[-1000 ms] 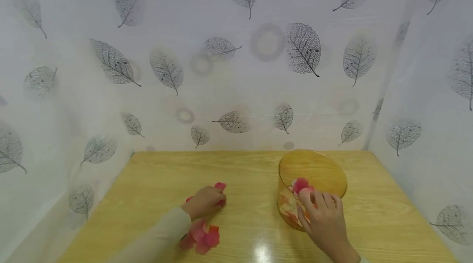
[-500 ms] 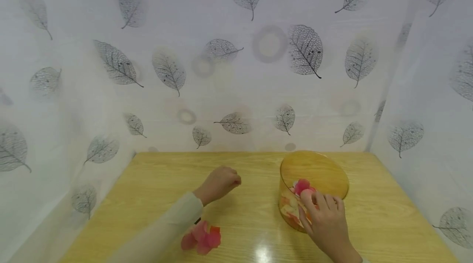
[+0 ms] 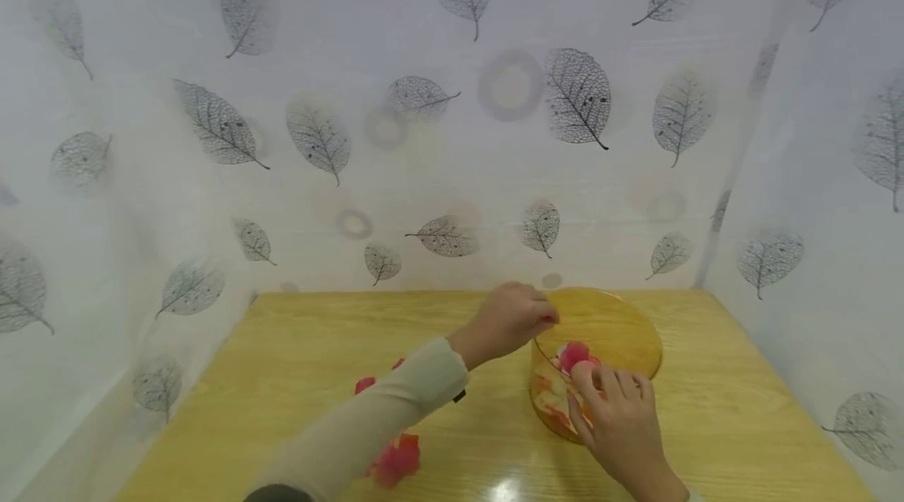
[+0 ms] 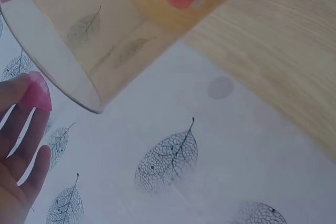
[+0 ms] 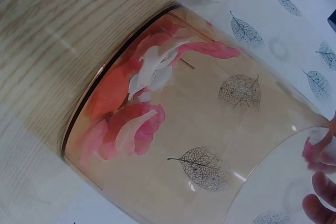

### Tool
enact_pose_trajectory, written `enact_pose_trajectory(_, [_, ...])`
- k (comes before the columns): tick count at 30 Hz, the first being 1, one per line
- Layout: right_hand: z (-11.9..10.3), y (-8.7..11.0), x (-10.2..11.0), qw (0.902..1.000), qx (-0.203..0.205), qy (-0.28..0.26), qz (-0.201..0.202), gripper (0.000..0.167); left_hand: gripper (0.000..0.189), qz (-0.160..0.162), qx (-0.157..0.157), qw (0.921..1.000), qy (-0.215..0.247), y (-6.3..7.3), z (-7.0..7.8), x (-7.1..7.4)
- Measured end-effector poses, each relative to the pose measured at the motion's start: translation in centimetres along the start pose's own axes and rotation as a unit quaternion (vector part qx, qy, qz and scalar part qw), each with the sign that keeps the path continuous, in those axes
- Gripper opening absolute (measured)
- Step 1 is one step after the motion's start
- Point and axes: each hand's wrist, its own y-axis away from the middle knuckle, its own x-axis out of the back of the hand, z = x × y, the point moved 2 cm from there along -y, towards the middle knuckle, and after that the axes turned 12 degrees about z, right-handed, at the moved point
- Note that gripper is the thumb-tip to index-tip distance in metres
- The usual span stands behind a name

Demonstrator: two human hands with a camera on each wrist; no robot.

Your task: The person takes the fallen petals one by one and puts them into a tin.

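Note:
A see-through amber container (image 3: 554, 400) with a slanted rim stands on the table at the right. Pink, red, white and peach artificial petals (image 5: 131, 95) lie inside it. My left hand (image 3: 507, 321) is at its far left rim and pinches a pink petal (image 4: 38, 94) between thumb and finger. The left wrist view shows that petal just outside the rim, apart from it. My right hand (image 3: 625, 427) holds the container at the front rim, thumb lower on the outside. Its fingertips partly cover a pale pink petal in the head view.
Loose pink petals (image 3: 399, 459) lie at the front left of the table (image 3: 466, 443), partly behind the left sleeve (image 3: 367, 423). A small pink petal (image 3: 364, 384) lies farther back. Leaf-printed white sheets (image 3: 452, 157) enclose the table's back and sides.
My left hand has lifted from the loose petals and moved right and away to the container's rim, carrying a pink petal. My right hand has stayed at the container.

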Motion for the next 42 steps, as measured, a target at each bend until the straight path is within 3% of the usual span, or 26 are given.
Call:
enact_pose_trajectory(2, [-0.1, 0.0, 0.0, 1.0, 0.001, 0.0, -0.006, 0.044, 0.009, -0.017, 0.002, 0.9998, -0.005, -0.4, 0.3, -0.7])
enact_pose_trajectory(8, [-0.2, 0.1, 0.0, 0.9996, 0.001, 0.006, -0.028, 0.047, 0.025, -0.117, 0.042, 0.9922, -0.01, -0.7, 0.7, -2.4])
enact_pose_trajectory(10, [-0.2, 0.1, 0.0, 0.9996, 0.002, 0.005, -0.027, 0.046, 0.029, -0.129, 0.049, 0.9904, -0.009, -0.7, 0.7, -2.5])
enact_pose_trajectory(15, [-0.1, 0.0, -0.1, 0.9999, 0.006, 0.001, -0.016, 0.045, 0.027, -0.087, 0.054, 0.9948, -0.007, -0.2, 0.3, -1.9])
enact_pose_trajectory(20, [-0.2, 0.0, -0.2, 0.9999, 0.005, -0.001, -0.016, 0.044, 0.024, -0.033, 0.078, 0.9964, -0.009, 1.2, -0.8, -0.2])
enact_pose_trajectory(25, [-0.2, 0.1, -0.2, 0.9997, -0.001, 0.002, -0.023, 0.044, 0.022, -0.007, 0.116, 0.9928, -0.031, 4.2, -3.2, 1.2])
enact_pose_trajectory(29, [0.0, 0.2, -0.2, 0.9995, -0.007, 0.004, -0.032, 0.045, 0.02, -0.014, 0.153, 0.9873, -0.04, 7.5, -5.5, 1.7])
enact_pose_trajectory(34, [0.1, 0.2, -0.2, 0.9994, -0.008, 0.004, -0.034, 0.045, 0.021, -0.071, 0.217, 0.9731, -0.028, 12.1, -7.9, 1.4])
enact_pose_trajectory(39, [0.1, 0.3, -0.2, 0.9996, -0.006, 0.003, -0.028, 0.044, 0.023, -0.152, 0.242, 0.9579, -0.032, 16.3, -9.6, 0.5])
enact_pose_trajectory(42, [0.1, 0.3, -0.2, 0.9996, -0.004, 0.002, -0.027, 0.044, 0.022, -0.198, 0.256, 0.9459, -0.024, 18.0, -10.3, -0.1])
